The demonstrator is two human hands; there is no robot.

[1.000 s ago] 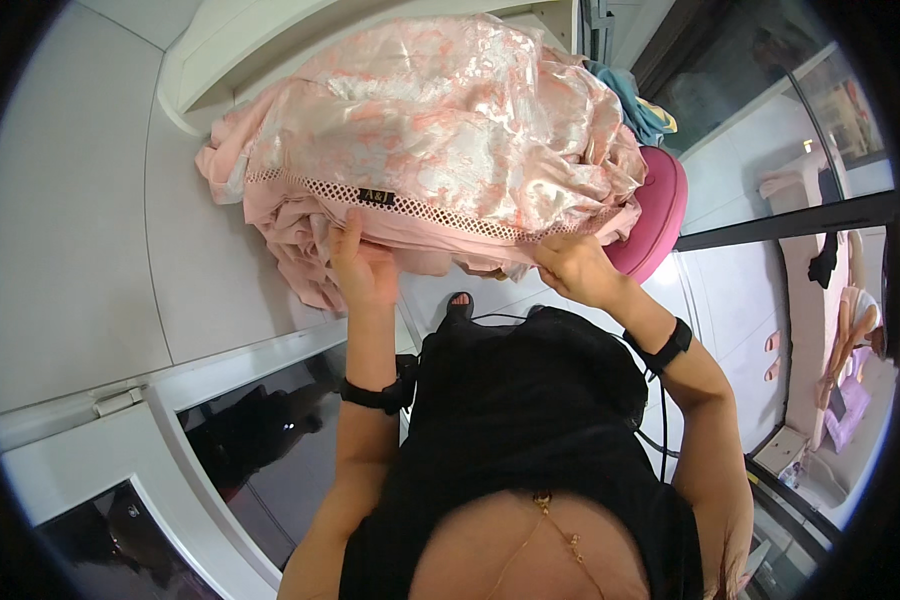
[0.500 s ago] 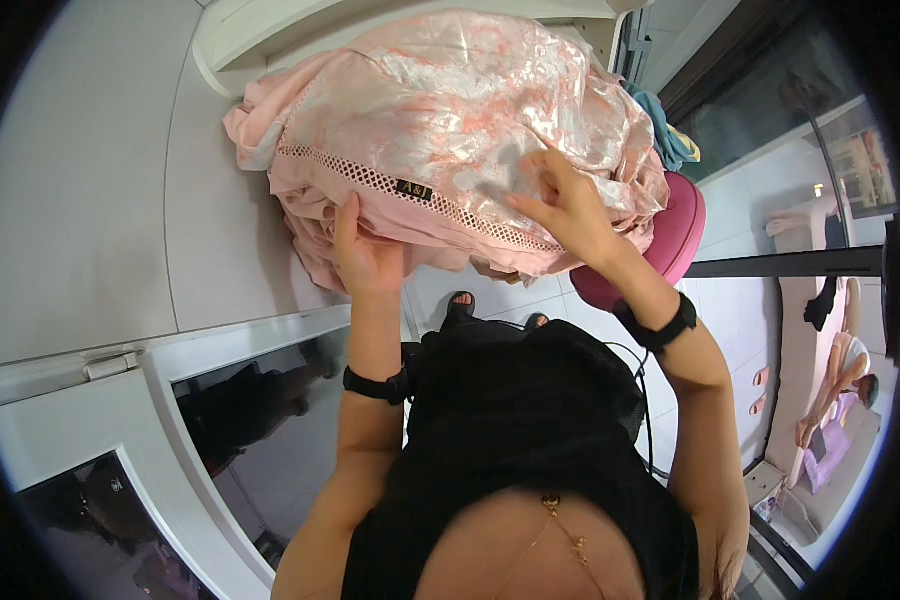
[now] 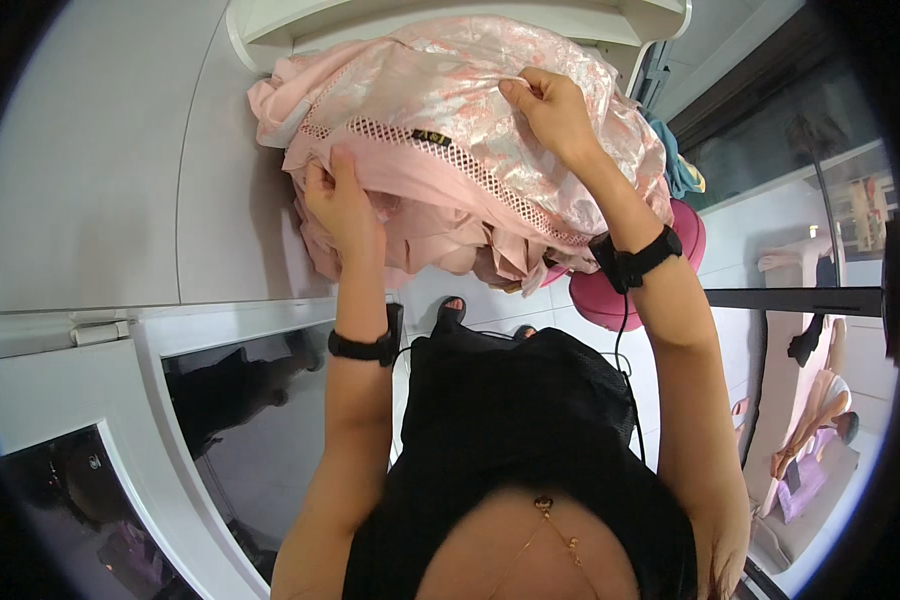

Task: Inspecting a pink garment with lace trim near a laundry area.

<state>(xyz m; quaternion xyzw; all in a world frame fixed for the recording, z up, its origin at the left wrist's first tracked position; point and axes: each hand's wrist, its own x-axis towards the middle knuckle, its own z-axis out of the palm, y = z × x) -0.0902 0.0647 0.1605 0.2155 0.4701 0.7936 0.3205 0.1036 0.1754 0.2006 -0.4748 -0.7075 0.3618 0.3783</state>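
Observation:
A large heap of pink bedding with a silvery, shiny pattern lies in front of me, crossed by a lattice trim band with a small dark label. My left hand is closed on the plain pink edge below the trim, thumb on top. Farther up, my right hand pinches the patterned fabric between thumb and fingers and lifts a small fold. Loose pink folds hang beneath the edge. What lies inside the heap is hidden.
A magenta round-edged seat stands under the heap's right side. Behind the heap is a cream shelf unit. Teal cloth shows at the far right. A white-framed glass door is at lower left. Another person is at the far right.
My right hand has moved up and now grips the patterned fabric. My left hand has closed on the pink edge and raised it, exposing more folds beneath.

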